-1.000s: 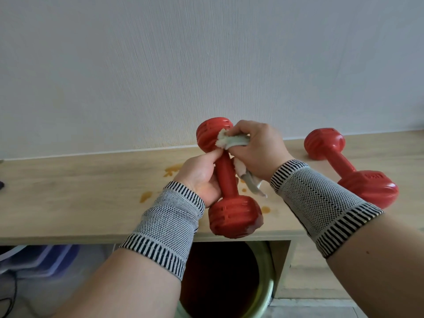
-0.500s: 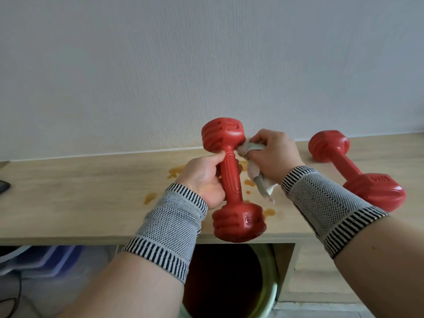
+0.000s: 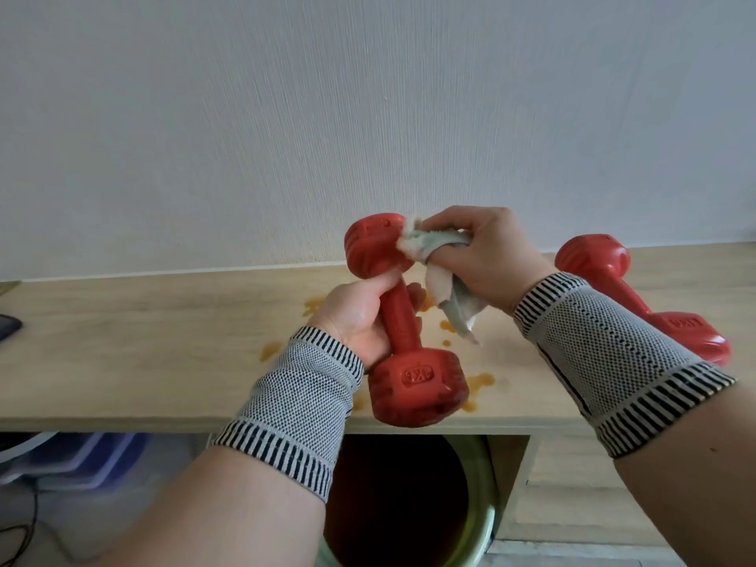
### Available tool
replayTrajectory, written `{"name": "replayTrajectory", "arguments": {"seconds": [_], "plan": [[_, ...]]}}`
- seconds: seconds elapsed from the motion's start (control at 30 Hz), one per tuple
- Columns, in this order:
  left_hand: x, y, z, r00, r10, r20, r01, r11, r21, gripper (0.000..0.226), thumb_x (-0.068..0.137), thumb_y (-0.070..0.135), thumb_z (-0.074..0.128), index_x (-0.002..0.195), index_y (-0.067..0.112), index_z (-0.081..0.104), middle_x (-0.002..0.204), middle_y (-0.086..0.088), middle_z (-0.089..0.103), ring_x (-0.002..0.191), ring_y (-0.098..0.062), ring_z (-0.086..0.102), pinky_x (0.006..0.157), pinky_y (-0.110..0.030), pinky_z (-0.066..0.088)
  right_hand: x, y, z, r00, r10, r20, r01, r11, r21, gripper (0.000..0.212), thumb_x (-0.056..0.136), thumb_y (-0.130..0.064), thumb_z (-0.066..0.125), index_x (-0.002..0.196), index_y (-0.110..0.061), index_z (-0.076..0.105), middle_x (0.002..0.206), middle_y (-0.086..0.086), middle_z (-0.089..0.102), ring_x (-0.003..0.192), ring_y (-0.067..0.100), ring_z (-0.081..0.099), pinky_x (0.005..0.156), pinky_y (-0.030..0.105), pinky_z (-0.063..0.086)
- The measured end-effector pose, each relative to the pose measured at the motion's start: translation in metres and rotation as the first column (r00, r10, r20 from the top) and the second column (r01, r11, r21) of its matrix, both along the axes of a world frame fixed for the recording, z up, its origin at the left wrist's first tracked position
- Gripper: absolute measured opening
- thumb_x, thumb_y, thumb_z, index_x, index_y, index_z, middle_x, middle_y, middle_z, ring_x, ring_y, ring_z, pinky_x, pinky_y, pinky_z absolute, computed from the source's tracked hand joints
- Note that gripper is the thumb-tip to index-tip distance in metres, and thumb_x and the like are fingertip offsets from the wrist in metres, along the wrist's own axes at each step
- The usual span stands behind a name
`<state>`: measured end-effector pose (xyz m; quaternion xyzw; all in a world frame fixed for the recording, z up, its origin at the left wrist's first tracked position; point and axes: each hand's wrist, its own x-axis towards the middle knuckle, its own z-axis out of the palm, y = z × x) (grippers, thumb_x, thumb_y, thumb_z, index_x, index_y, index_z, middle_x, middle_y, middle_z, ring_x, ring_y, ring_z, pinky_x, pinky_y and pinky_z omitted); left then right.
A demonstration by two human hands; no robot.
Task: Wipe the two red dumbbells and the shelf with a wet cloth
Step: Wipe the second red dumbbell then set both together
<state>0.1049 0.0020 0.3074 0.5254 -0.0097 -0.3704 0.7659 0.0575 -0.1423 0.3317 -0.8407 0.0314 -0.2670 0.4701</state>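
On wooden shelf (image 3: 163, 341) | orange stains (image 3: 478, 380) | white wall (image 3: 286, 116) behind

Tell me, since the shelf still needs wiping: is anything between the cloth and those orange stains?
Nothing lies on the orange stains themselves; the held dumbbell, gripped by the left hand, hangs above them, below the cloth in the right hand.

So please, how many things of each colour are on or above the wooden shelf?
Red plastic dumbbells: 2, one held, one lying
Whitish-grey cloth: 1
Dark object at left edge: 1
Total: 4
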Motion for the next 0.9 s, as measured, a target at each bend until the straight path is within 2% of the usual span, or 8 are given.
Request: {"name": "replayTrajectory", "arguments": {"seconds": [0.1, 0.33, 0.4, 0.53, 0.7, 0.73, 0.8, 0.9], "plan": [[-0.005, -0.005, -0.001, 1.000, -0.015, 0.023, 0.014, 1.000, 0.013, 0.021, 0.097, 0.030, 0.051, 0.093, 0.012, 0.061, 0.070, -0.006, 0.063, 0.057, -0.015, 0.060, 0.063, -0.031, 0.047, 0.003, 0.003, -0.007, 0.998, -0.050, -0.040, 0.041, 0.981, -0.187, 0.014, 0.074, -0.017, 0.073, 0.087, -0.022, 0.071, 0.080, -0.004, 0.068, 0.078, 0.011, 0.063, 0.072, 0.027, 0.052], [-0.002, -0.007, 0.001, 1.000, -0.019, 0.011, 0.019, 1.000, -0.005, 0.022, 0.097, 0.031, 0.052, 0.102, 0.013, 0.062, 0.077, -0.004, 0.064, 0.074, -0.017, 0.063, 0.074, -0.035, 0.046, 0.001, -0.007, -0.017, 0.985, -0.097, -0.141, 0.065, 0.975, -0.213, 0.010, 0.076, -0.028, 0.071, 0.085, -0.023, 0.070, 0.080, -0.004, 0.068, 0.080, 0.012, 0.063, 0.074, 0.026, 0.050], [-0.001, -0.008, 0.001, 0.999, 0.014, 0.039, -0.013, 1.000, -0.016, 0.017, 0.098, 0.030, 0.052, 0.107, 0.018, 0.057, 0.079, -0.004, 0.064, 0.072, -0.017, 0.063, 0.072, -0.034, 0.047, -0.003, -0.010, -0.013, 0.982, -0.064, -0.178, 0.035, 0.986, -0.163, 0.008, 0.079, -0.027, 0.071, 0.087, -0.025, 0.070, 0.081, -0.008, 0.067, 0.082, 0.009, 0.062, 0.073, 0.022, 0.048], [0.007, -0.007, -0.003, 0.976, 0.187, 0.111, -0.180, 0.981, -0.072, 0.009, 0.097, 0.026, 0.054, 0.094, 0.018, 0.055, 0.079, -0.006, 0.062, 0.069, -0.017, 0.061, 0.062, -0.030, 0.045, -0.013, -0.014, 0.000, 0.975, -0.002, -0.223, -0.029, 0.991, -0.132, 0.010, 0.082, -0.022, 0.067, 0.090, -0.027, 0.070, 0.082, -0.011, 0.066, 0.078, 0.001, 0.060, 0.063, 0.012, 0.043], [0.017, -0.006, -0.004, 0.958, 0.266, 0.106, -0.251, 0.959, -0.132, 0.014, 0.095, 0.028, 0.058, 0.090, 0.015, 0.057, 0.081, -0.005, 0.064, 0.067, -0.017, 0.063, 0.053, -0.028, 0.051, -0.021, -0.002, 0.009, 0.969, 0.068, -0.237, -0.123, 0.966, -0.225, 0.017, 0.084, -0.015, 0.062, 0.089, -0.030, 0.070, 0.077, -0.017, 0.063, 0.069, -0.007, 0.057, 0.056, 0.002, 0.039], [0.017, -0.007, -0.004, 0.961, 0.260, 0.098, -0.245, 0.959, -0.146, 0.016, 0.095, 0.028, 0.057, 0.089, 0.013, 0.057, 0.082, -0.006, 0.064, 0.072, -0.020, 0.065, 0.056, -0.030, 0.055, -0.022, 0.003, 0.011, 0.969, 0.089, -0.232, -0.144, 0.963, -0.229, 0.019, 0.084, -0.012, 0.062, 0.090, -0.029, 0.070, 0.075, -0.017, 0.063, 0.065, -0.011, 0.056, 0.055, 0.000, 0.038], [0.016, -0.009, -0.003, 0.967, 0.238, 0.086, -0.221, 0.960, -0.175, 0.020, 0.097, 0.025, 0.055, 0.083, 0.011, 0.058, 0.081, -0.008, 0.062, 0.084, -0.026, 0.064, 0.074, -0.037, 0.056, -0.025, 0.012, 0.014, 0.961, 0.150, -0.231, -0.203, 0.953, -0.223, 0.026, 0.081, -0.006, 0.061, 0.088, -0.029, 0.070, 0.075, -0.015, 0.064, 0.063, -0.013, 0.056, 0.058, -0.002, 0.038], [0.012, -0.009, -0.001, 0.973, 0.225, 0.042, -0.214, 0.959, -0.184, 0.020, 0.097, 0.023, 0.053, 0.081, 0.011, 0.055, 0.072, -0.006, 0.058, 0.072, -0.020, 0.060, 0.079, -0.035, 0.050, -0.030, 0.025, 0.017, 0.898, 0.260, -0.356, -0.370, 0.884, -0.287, 0.032, 0.078, -0.003, 0.059, 0.082, -0.033, 0.069, 0.082, -0.017, 0.061, 0.071, -0.009, 0.056, 0.064, 0.000, 0.039]]}}
